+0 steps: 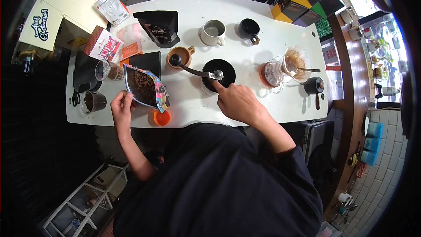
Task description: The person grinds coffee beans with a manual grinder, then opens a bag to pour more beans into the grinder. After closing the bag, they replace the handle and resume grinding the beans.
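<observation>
My left hand (121,107) is closed on the lower left edge of a colourful coffee bag (161,93). Its mouth faces me, showing brown coffee beans (144,83) inside. My right hand (241,102) reaches over a hand coffee grinder (231,71) with a round dark top. The index finger stretches to the hub of its crank handle (195,71), while the other fingers curl below. At the crank's far end, a black knob sits over a brown cup (186,54). Beside the bag's lower edge is a small orange cup (162,117).
Right of the grinder stands a glass dripper (294,63) with a used filter and spoon. Two mugs, grey (213,33) and black (249,30), stand behind. A black pouch (158,27) is at the back. Left are glasses (93,102) and a scale (85,72).
</observation>
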Action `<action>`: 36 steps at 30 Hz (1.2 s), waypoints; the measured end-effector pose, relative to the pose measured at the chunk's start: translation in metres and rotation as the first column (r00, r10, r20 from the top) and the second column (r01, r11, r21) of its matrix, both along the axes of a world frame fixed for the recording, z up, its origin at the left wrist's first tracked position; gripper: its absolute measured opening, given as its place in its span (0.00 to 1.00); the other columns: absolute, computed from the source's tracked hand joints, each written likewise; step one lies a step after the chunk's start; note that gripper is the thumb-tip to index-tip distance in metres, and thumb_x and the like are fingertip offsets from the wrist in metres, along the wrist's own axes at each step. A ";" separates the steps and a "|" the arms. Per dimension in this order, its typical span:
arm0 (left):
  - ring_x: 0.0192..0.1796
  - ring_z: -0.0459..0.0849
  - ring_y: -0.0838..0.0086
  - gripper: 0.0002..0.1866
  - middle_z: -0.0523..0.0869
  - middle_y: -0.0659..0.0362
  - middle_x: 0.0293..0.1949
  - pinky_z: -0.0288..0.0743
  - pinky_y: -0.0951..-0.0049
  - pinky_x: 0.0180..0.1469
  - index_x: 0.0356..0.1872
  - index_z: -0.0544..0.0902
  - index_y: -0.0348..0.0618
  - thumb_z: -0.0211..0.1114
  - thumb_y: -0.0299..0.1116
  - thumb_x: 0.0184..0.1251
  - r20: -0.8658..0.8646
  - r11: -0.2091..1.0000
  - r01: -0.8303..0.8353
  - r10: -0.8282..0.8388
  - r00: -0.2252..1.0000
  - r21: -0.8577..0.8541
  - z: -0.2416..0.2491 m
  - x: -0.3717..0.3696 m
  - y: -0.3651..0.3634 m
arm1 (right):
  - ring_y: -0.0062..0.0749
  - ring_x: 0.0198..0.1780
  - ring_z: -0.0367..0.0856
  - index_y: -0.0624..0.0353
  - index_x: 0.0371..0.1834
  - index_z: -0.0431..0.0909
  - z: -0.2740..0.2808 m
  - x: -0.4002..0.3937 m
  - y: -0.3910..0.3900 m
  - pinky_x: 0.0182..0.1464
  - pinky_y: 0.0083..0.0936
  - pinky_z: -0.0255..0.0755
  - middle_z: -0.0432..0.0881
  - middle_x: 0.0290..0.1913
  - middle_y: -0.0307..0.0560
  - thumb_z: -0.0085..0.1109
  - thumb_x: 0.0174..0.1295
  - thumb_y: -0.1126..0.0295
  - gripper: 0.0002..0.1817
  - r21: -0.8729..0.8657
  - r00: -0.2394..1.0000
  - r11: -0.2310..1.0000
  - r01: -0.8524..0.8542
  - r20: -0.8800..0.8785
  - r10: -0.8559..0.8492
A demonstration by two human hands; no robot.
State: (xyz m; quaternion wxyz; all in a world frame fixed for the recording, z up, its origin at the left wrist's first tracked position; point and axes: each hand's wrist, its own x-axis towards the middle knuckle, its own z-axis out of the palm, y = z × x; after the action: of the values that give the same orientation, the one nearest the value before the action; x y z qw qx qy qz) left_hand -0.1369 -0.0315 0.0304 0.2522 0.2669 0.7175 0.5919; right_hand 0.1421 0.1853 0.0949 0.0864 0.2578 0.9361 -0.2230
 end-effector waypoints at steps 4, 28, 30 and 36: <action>0.26 0.72 0.85 0.16 0.75 0.66 0.22 0.63 0.81 0.31 0.25 0.74 0.41 0.60 0.31 0.77 -0.007 1.000 -0.002 0.002 1.000 -0.007 0.000 0.000 0.000 | 0.58 0.27 0.84 0.67 0.68 0.71 -0.010 -0.001 0.000 0.33 0.52 0.76 0.82 0.23 0.60 0.53 0.64 0.70 0.28 0.008 1.000 1.000 -0.016 0.015 0.016; 0.26 0.63 0.86 0.17 0.69 0.67 0.21 0.59 0.77 0.29 0.25 0.70 0.38 0.61 0.31 0.76 -0.276 0.957 -0.007 -0.077 0.958 -0.291 -0.010 -0.023 -0.005 | 0.56 0.32 0.82 0.60 0.42 0.70 0.060 0.062 -0.041 0.35 0.48 0.73 0.81 0.30 0.54 0.54 0.69 0.71 0.05 -0.115 0.911 0.968 0.222 -0.329 -0.248; 0.27 0.61 0.84 0.17 0.67 0.66 0.22 0.57 0.74 0.29 0.25 0.69 0.36 0.61 0.31 0.75 -0.393 0.964 -0.051 -0.058 0.918 -0.261 -0.005 -0.017 -0.001 | 0.57 0.32 0.82 0.60 0.41 0.70 0.062 0.067 -0.047 0.35 0.49 0.73 0.81 0.29 0.54 0.54 0.69 0.71 0.05 -0.122 0.902 0.962 0.245 -0.335 -0.272; 0.26 0.69 0.83 0.15 0.74 0.66 0.23 0.63 0.75 0.29 0.29 0.75 0.35 0.60 0.33 0.78 -0.275 0.966 -0.037 -0.036 0.961 -0.255 -0.006 -0.014 0.004 | 0.57 0.32 0.81 0.60 0.42 0.70 0.067 0.083 -0.064 0.35 0.49 0.73 0.81 0.29 0.54 0.54 0.70 0.70 0.06 -0.109 0.894 0.959 0.262 -0.347 -0.283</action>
State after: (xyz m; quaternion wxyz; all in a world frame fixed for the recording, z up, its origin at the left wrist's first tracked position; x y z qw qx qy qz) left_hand -0.1509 -0.0275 0.0242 0.1817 0.3120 0.8166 0.4503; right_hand 0.2249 0.1212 0.1619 -0.1104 0.3387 0.8836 -0.3039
